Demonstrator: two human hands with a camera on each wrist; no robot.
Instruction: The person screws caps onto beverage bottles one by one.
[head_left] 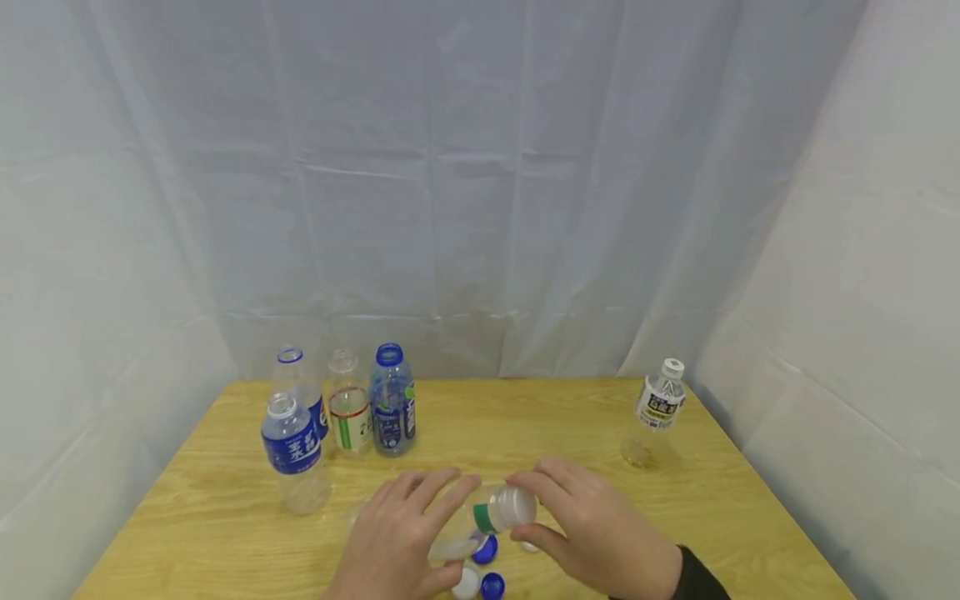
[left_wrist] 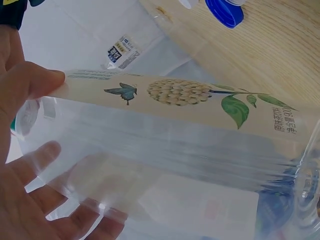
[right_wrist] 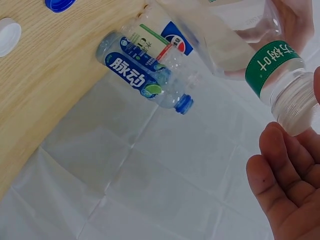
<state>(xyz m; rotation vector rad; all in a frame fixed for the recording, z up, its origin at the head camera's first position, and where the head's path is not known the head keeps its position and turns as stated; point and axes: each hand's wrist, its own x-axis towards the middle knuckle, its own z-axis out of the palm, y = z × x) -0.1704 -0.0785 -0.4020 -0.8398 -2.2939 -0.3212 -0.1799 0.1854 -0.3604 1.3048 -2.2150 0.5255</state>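
A large clear plastic bottle (head_left: 459,527) lies tilted between both hands, with a green neck band (right_wrist: 274,66) and a pale label (left_wrist: 180,95) showing a butterfly and a flower. My left hand (head_left: 401,533) grips its body; in the left wrist view the thumb lies over the label's edge and the fingers curve underneath. At the bottle's capped end, a translucent ribbed cap (head_left: 517,506) sits between the thumb and fingers of my right hand (head_left: 592,525). Below the bottle are loose blue caps (head_left: 492,586) and white caps (head_left: 467,582), partly hidden by the hands.
Upright at the table's left stand a blue-labelled water bottle (head_left: 294,454), a Pepsi bottle (head_left: 302,385), a bottle with a green-and-white label (head_left: 350,417) and a blue bottle (head_left: 392,400). A white-capped bottle (head_left: 660,404) stands back right. White sheeting (head_left: 480,208) encloses the wooden table (head_left: 525,417).
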